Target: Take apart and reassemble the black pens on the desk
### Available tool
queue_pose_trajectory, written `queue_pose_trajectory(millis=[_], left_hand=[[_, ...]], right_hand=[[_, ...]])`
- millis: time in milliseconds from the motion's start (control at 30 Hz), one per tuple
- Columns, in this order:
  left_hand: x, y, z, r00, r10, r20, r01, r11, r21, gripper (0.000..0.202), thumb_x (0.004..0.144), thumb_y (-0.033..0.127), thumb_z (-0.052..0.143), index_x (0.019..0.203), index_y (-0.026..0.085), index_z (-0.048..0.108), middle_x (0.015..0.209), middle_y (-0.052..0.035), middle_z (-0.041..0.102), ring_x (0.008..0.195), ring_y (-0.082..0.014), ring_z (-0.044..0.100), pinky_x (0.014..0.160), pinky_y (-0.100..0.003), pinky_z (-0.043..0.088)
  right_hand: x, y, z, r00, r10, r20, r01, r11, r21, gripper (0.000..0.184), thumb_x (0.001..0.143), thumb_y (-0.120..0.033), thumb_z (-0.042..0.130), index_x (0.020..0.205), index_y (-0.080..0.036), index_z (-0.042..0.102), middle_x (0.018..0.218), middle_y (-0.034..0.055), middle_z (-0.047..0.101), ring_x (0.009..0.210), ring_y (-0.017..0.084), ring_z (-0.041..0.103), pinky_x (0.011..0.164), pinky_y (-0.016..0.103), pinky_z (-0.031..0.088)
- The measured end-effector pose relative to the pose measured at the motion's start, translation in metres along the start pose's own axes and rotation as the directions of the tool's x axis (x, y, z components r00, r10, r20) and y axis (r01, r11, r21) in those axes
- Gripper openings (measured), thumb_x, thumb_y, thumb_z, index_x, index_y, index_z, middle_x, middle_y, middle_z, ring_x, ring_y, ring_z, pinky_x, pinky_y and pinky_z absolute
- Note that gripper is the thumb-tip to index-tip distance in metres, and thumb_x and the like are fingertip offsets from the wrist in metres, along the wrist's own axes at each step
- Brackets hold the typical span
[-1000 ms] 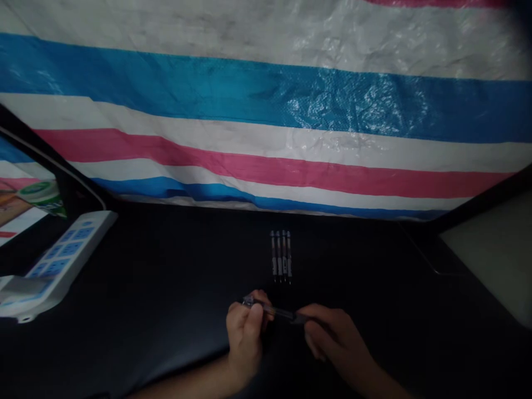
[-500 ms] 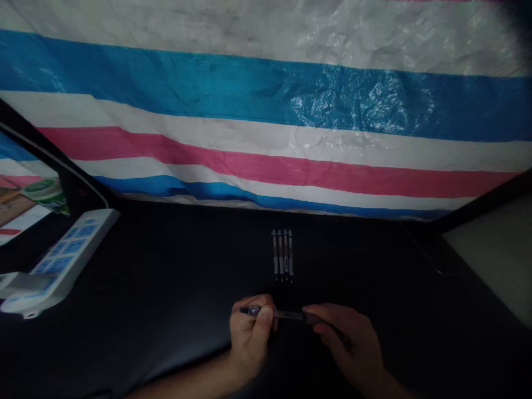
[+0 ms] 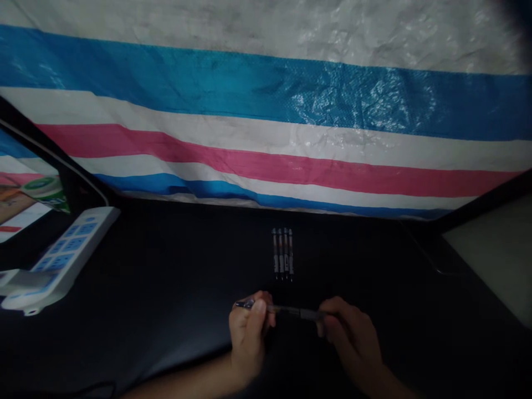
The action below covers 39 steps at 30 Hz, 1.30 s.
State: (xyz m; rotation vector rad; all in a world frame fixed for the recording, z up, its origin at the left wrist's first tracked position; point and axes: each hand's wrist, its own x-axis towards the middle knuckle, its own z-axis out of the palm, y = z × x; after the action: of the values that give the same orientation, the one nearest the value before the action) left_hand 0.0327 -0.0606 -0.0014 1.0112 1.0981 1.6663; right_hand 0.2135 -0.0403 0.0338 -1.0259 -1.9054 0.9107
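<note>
A pen point(image 3: 286, 311) with a clear barrel and a dark grip lies roughly level between my two hands, above the black surface. My left hand point(image 3: 250, 327) is closed around its clicker end, which pokes out past the thumb to the left. At the other end, my right hand point(image 3: 349, 332) pinches the pen, and its fingers hide the tip. Beyond my hands, several similar pens point(image 3: 282, 255) lie side by side in a row, clicker ends pointing away from me and tips toward me.
A white power strip point(image 3: 68, 255) with blue socket faces lies at the left with a plug in it. Behind it is a green and white tub point(image 3: 45, 191). A striped plastic sheet point(image 3: 266, 133) hangs along the back of the black tabletop point(image 3: 187, 266).
My right hand has slid to the right along the pen, toward its tip, uncovering more of the dark grip. The left hand keeps its hold; the row of pens is unmoved.
</note>
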Motion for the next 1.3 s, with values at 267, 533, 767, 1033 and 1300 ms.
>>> queue_pose_trajectory(millis=[267,533,767,1033,1300], left_hand=[[0.000,0.004,0.002,1.000,-0.006,0.007,0.006,0.999,-0.053,0.048,0.095,0.042,0.043,0.055,0.016,0.052,0.052,0.0016,0.042,0.048,-0.0106,0.038,0.047,-0.025,0.029],[-0.001,0.007,0.003,1.000,-0.007,-0.004,0.007,0.999,-0.038,0.048,0.094,0.044,0.044,0.055,0.017,0.051,0.050,0.0014,0.041,0.048,-0.0113,0.037,0.048,-0.025,0.030],[-0.001,0.006,0.003,1.000,0.015,0.001,-0.015,1.000,-0.023,0.048,0.095,0.043,0.042,0.057,0.017,0.052,0.051,0.0011,0.041,0.049,-0.0118,0.039,0.049,-0.025,0.032],[0.002,0.004,0.000,1.000,0.028,-0.010,-0.028,1.000,0.015,0.049,0.094,0.044,0.042,0.055,0.016,0.053,0.051,0.0004,0.041,0.050,-0.0126,0.041,0.050,-0.026,0.033],[0.001,0.006,-0.001,0.997,0.055,0.048,-0.058,0.996,0.067,0.051,0.095,0.042,0.041,0.053,0.016,0.054,0.049,0.0000,0.041,0.049,-0.0132,0.040,0.050,-0.027,0.031]], right_hand=[[-0.002,0.003,0.001,0.990,0.119,0.076,-0.128,0.981,0.144,0.040,0.099,-0.032,0.039,0.064,-0.019,0.053,0.054,-0.0028,0.048,0.048,0.009,0.046,0.048,0.020,0.037],[-0.003,0.005,0.000,0.984,0.138,0.108,-0.160,0.961,0.224,0.042,0.099,-0.037,0.038,0.065,-0.019,0.055,0.052,-0.0029,0.045,0.044,0.009,0.042,0.046,0.022,0.034],[-0.005,0.003,0.004,0.984,0.175,0.034,-0.173,0.895,0.410,0.019,0.095,-0.040,0.049,0.095,-0.022,0.055,0.080,0.0021,0.059,0.055,0.011,0.051,0.053,0.025,0.042],[0.001,0.004,0.004,0.968,0.238,0.075,-0.242,0.819,0.520,0.015,0.093,-0.033,0.056,0.087,-0.019,0.056,0.070,-0.0014,0.056,0.050,0.008,0.050,0.051,0.023,0.040],[-0.007,0.009,0.010,0.991,0.135,-0.005,-0.098,0.745,0.660,0.003,0.093,-0.023,0.055,0.094,-0.023,0.052,0.078,-0.0026,0.055,0.045,0.006,0.055,0.045,0.020,0.041]])
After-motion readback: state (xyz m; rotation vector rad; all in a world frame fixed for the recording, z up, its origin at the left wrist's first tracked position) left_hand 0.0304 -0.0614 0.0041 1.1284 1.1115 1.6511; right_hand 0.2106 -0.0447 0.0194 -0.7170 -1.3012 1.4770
